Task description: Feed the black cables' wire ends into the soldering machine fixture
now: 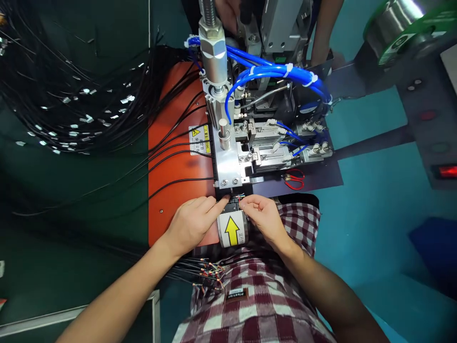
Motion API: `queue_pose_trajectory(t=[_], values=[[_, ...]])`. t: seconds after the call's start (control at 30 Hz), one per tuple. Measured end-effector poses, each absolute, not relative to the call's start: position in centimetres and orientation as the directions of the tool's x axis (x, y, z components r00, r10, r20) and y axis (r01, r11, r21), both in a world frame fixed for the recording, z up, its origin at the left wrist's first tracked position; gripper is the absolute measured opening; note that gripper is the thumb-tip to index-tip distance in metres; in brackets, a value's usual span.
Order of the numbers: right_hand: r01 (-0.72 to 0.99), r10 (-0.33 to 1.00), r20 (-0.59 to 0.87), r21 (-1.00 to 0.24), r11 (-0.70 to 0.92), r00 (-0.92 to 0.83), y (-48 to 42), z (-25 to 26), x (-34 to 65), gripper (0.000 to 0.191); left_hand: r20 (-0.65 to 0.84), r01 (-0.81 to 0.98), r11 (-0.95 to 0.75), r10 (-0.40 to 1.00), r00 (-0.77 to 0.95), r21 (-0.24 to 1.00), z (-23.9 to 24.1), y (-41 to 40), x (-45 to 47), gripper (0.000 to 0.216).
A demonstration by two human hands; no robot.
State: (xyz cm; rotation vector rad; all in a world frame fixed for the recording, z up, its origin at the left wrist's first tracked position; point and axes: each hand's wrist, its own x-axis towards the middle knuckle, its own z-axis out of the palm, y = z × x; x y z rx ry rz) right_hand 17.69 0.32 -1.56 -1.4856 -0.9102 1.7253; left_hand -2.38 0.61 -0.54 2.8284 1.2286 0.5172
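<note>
Head view, left hand (pixel 193 223), right hand (pixel 263 218) at press (pixel 227 164), cables (pixel 107 95) left, snips (pixel 294 180) right.

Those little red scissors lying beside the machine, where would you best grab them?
Take the scissors by the red handle loops, coming from the right. The loops lie flat and bare on the dark plate, while the pointed end seems to face the machine, which crowds that side.

Left hand (pixel 193 223) pointing, right hand (pixel 263 218) (fingers (pixel 247 204) pinching)
</note>
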Motion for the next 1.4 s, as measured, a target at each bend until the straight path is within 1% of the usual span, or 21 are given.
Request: queue_pose_trajectory(t=[0.07, 0.1, 0.2, 0.27, 0.33, 0.47, 0.53, 0.63, 0.77, 0.9, 1.1, 1.2, 1.33, 1.4], values=[[-0.008, 0.869, -0.483, -0.874, -0.486, -0.104, 0.4, -1.5, 17.6, 0.021, 0.287, 0.709, -0.689, 0.717, 0.635, 0.152, -0.6, 0.6, -2.4, 0.029], [0.043, 0.887, -0.453, -0.892, -0.451, -0.087, 0.4, -1.5, 17.7, 0.019, 0.288, 0.710, -0.687, 0.720, 0.632, 0.157, -0.6, 0.6, -2.4, 0.030], [0.267, 0.947, -0.319, -0.916, -0.299, -0.036, 0.4, -1.4, 18.0, 0.012, 0.294, 0.714, -0.680, 0.725, 0.622, 0.166, -0.7, 0.6, -2.4, 0.030], [0.354, 0.968, -0.247, -0.910, -0.215, -0.047, 0.6, -1.3, 18.4, 0.011, 0.297, 0.718, -0.677, 0.728, 0.619, 0.162, -0.6, 0.5, -2.4, 0.030], [0.312, 0.963, -0.254, -0.926, -0.213, -0.095, 1.0, -1.4, 18.7, 0.012, 0.294, 0.717, -0.679, 0.725, 0.622, 0.157, -0.6, 0.6, -2.4, 0.030], [0.109, 0.887, -0.389, -0.921, -0.373, -0.250, 2.3, -1.7, 19.3, 0.020, 0.287, 0.714, -0.685, 0.719, 0.633, 0.144, -0.5, 0.6, -2.4, 0.030], [0.072, 0.861, -0.407, -0.912, -0.405, -0.305, 2.7, -2.0, 19.5, 0.023, 0.287, 0.714, -0.686, 0.718, 0.634, 0.140, -0.5, 0.7, -2.4, 0.030], [0.052, 0.853, -0.399, -0.912, -0.406, -0.336, 3.0, -2.6, 19.7, 0.027, 0.289, 0.716, -0.685, 0.718, 0.633, 0.134, -0.5, 0.6, -2.4, 0.029], [0.033, 0.847, -0.411, -0.904, -0.426, -0.338, 2.9, -3.2, 19.9, 0.028, 0.295, 0.720, -0.684, 0.717, 0.632, 0.120, -0.5, 0.7, -2.4, 0.028], [0.019, 0.880, -0.404, -0.911, -0.412, -0.249, 2.5, -3.4, 19.4, 0.030, 0.298, 0.721, -0.683, 0.716, 0.631, 0.116, -0.3, 0.7, -2.3, 0.027], [-0.072, 0.900, -0.385, -0.911, -0.406, -0.207, 2.1, -3.8, 18.0, 0.029, 0.301, 0.718, -0.685, 0.716, 0.630, 0.125, -0.3, 0.8, -2.3, 0.027], [-0.049, 0.902, -0.377, -0.918, -0.394, -0.209, 2.1, -3.7, 17.8, 0.029, 0.309, 0.713, -0.688, 0.712, 0.630, 0.133, -0.4, 0.8, -2.4, 0.027], [0.127, 0.931, -0.331, -0.941, -0.314, -0.151, 1.9, -3.2, 17.9, 0.027, 0.302, 0.709, -0.690, 0.713, 0.632, 0.146, -0.5, 0.9, -2.5, 0.028], [0.146, 0.936, -0.326, -0.940, -0.308, -0.128, 1.9, -3.1, 17.8, 0.026, 0.295, 0.706, -0.693, 0.712, 0.637, 0.149, -0.5, 0.9, -2.5, 0.029]])
